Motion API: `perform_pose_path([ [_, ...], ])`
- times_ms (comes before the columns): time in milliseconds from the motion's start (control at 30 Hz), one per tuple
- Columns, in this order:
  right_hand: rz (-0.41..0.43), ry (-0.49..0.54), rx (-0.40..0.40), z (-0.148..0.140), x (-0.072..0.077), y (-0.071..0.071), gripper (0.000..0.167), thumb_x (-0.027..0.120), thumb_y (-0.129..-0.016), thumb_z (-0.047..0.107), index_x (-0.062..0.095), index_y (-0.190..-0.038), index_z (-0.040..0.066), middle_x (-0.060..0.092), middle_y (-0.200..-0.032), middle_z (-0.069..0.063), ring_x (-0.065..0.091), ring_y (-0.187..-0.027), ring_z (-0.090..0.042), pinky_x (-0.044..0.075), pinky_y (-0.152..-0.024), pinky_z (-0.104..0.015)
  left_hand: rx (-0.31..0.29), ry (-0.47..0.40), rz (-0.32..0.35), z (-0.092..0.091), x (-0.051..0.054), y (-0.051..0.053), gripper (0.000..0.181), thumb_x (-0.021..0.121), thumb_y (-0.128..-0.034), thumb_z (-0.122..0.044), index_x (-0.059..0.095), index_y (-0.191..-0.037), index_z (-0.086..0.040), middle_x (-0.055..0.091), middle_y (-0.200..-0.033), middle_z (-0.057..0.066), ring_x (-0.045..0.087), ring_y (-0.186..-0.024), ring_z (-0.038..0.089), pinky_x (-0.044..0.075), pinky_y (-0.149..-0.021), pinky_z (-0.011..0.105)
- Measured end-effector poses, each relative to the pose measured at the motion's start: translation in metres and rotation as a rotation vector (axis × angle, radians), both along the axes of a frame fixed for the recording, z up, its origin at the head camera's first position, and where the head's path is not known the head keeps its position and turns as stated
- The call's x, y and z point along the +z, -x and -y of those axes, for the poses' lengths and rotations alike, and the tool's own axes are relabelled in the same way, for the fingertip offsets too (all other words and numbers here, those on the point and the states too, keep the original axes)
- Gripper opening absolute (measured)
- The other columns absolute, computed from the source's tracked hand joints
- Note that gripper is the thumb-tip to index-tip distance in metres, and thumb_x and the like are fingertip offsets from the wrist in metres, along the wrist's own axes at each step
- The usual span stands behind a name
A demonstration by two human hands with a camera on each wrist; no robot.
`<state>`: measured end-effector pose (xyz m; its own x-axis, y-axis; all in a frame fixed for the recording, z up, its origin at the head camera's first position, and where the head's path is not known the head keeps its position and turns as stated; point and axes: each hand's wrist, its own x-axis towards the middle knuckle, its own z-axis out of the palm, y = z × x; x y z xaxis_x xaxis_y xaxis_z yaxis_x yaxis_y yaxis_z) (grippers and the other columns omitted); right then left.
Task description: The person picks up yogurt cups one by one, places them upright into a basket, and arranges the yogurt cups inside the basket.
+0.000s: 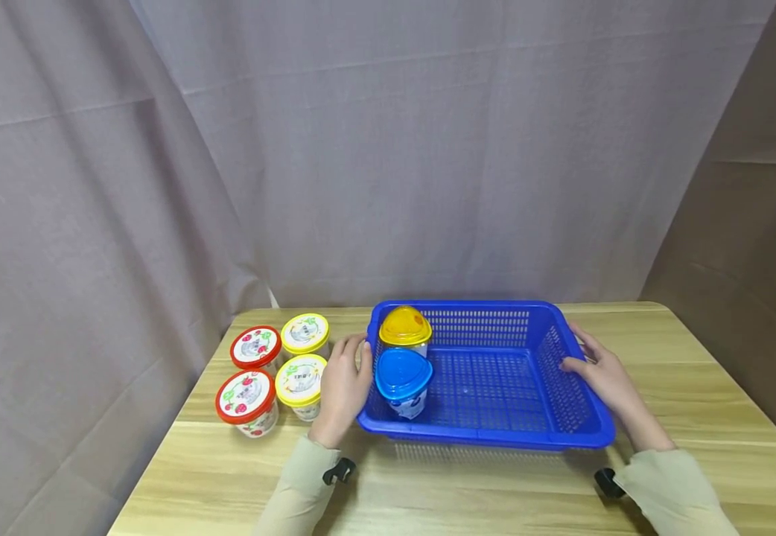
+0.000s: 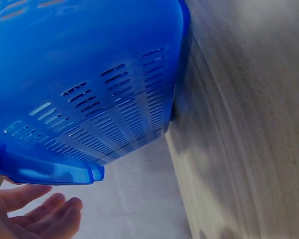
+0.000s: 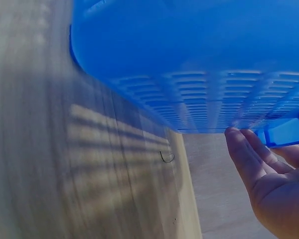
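Observation:
A blue plastic basket [image 1: 495, 437] with slotted walls lies between the two hands. My left hand [image 1: 344, 383] grips its left rim; in the left wrist view the fingers [image 2: 55, 214] curl beside the rim's outer side. At the opposite end, my right hand [image 1: 604, 376] holds the right rim, thumb over the inside, fingers [image 3: 244, 154] against the outer wall. Inside the basket at the left stand a cup with a blue lid [image 1: 404, 374] and, behind it, a cup with a yellow domed lid [image 1: 405, 325]. Whether the basket's underside touches the table is unclear.
Left of the basket, two red-lidded tubs [image 1: 246, 396] and two yellow-lidded tubs [image 1: 301, 380] stand close together on the wooden table [image 1: 468, 495]. A grey curtain [image 1: 428, 186] hangs behind the table's far edge.

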<state>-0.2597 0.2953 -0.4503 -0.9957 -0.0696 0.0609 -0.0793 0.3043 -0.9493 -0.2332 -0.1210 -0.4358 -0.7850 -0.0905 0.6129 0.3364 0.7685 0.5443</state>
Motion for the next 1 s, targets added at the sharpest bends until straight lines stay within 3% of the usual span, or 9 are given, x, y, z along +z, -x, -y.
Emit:
perform_pose_path([
  [267,0.005,-0.001,0.012,-0.001,0.001,0.003,0.081,0.06,-0.096,0.008,0.012,-0.161,0.006,0.036,-0.145,-0.042,0.069,-0.081,-0.014,0.061,-0.067,-0.041,-0.006,0.032,-0.103,0.001,0.005,-0.002,0.025,0.057,-0.1028,-0.019,0.073,-0.114,-0.003,0.068,-0.112,0.012,0.068,-0.101,0.029,0.058,-0.08,0.046],
  [600,0.007,0.004,0.007,-0.002,-0.001,0.003,0.079,0.058,-0.097,0.007,0.012,-0.161,0.005,0.038,-0.144,-0.042,0.069,-0.081,-0.014,0.061,-0.067,-0.039,-0.059,0.086,-0.107,0.01,0.025,-0.018,0.022,0.064,-0.0978,-0.015,0.072,-0.116,-0.006,0.069,-0.111,0.009,0.068,-0.1,0.029,0.058,-0.077,0.044],
  [733,0.016,0.01,0.008,-0.001,-0.001,0.002,0.08,0.058,-0.097,0.008,0.011,-0.161,0.006,0.038,-0.145,-0.042,0.069,-0.082,-0.014,0.061,-0.067,-0.039,-0.068,0.062,-0.103,0.022,0.037,-0.027,0.023,0.065,-0.0965,-0.014,0.071,-0.117,-0.005,0.068,-0.112,0.01,0.068,-0.098,0.029,0.057,-0.079,0.046],
  [1000,0.011,0.009,-0.01,-0.001,-0.001,0.003,0.08,0.06,-0.097,0.01,0.012,-0.161,0.005,0.038,-0.145,-0.041,0.068,-0.079,-0.011,0.061,-0.067,-0.037,-0.06,0.003,-0.133,0.06,0.062,-0.041,0.03,0.071,-0.093,-0.01,0.069,-0.122,-0.003,0.066,-0.119,0.015,0.063,-0.113,0.033,0.05,-0.096,0.049],
])
